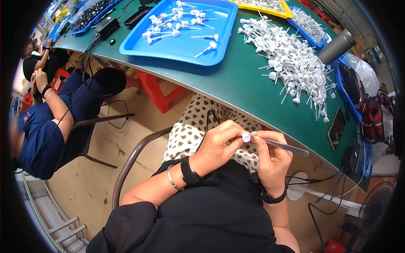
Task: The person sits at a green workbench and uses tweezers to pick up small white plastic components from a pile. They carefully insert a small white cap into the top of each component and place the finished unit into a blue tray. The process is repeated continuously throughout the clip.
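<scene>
In front of my lap, just off the table edge, my left hand [219, 145] pinches a small white plastic cap [246, 137] between thumb and fingers. My right hand [273, 159] is closed round a slim, flat metal tool [289, 147] with a rounded end pointing right. Its tip meets the near side of the cap; whether it goes inside cannot be made out. White plastic pieces with thin stems lie in a loose pile [291, 61] on the green table. Several similar pieces are spread in a blue tray [181, 48].
On the green table [230, 84] also stand a yellow tray [270, 9], a grey metal cylinder [336, 46] and a phone [336, 128]. Cables hang at the right near a fan [375, 206]. Another person [50, 118] sits at the left, beside a red stool [158, 90].
</scene>
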Motion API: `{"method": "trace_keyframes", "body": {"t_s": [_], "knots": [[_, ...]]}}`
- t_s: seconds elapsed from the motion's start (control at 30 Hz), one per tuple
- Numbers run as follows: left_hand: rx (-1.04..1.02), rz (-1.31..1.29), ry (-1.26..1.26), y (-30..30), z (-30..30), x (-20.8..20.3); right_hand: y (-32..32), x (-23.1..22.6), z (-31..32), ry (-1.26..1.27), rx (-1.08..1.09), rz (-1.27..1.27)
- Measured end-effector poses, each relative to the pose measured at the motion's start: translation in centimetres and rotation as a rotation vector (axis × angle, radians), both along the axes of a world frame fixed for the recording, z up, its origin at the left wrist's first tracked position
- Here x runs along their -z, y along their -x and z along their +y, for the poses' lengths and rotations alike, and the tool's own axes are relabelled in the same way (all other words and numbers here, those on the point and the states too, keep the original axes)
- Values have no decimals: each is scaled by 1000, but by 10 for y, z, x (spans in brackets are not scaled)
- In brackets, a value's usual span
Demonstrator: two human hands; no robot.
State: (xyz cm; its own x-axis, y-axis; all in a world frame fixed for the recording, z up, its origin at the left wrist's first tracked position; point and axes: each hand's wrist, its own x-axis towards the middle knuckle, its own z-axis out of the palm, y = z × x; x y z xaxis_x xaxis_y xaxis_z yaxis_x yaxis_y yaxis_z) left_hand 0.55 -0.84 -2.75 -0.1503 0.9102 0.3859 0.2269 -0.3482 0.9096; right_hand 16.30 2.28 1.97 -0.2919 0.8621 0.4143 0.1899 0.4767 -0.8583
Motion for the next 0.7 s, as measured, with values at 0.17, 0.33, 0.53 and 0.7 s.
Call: {"method": "trace_keyframes", "body": {"t_s": [0.17,0.33,0.53,0.7], "knots": [[3,30,-19,0,0,-1,-4,-3,3,-59,-39,-99],[17,-7,-17,1,2,-1,-5,-7,3,100,-38,47],[16,-20,-4,2,3,1,-4,-5,3,25,-59,79],[31,-17,-3,5,2,-5,-1,-2,4,-99,-85,1]]}}
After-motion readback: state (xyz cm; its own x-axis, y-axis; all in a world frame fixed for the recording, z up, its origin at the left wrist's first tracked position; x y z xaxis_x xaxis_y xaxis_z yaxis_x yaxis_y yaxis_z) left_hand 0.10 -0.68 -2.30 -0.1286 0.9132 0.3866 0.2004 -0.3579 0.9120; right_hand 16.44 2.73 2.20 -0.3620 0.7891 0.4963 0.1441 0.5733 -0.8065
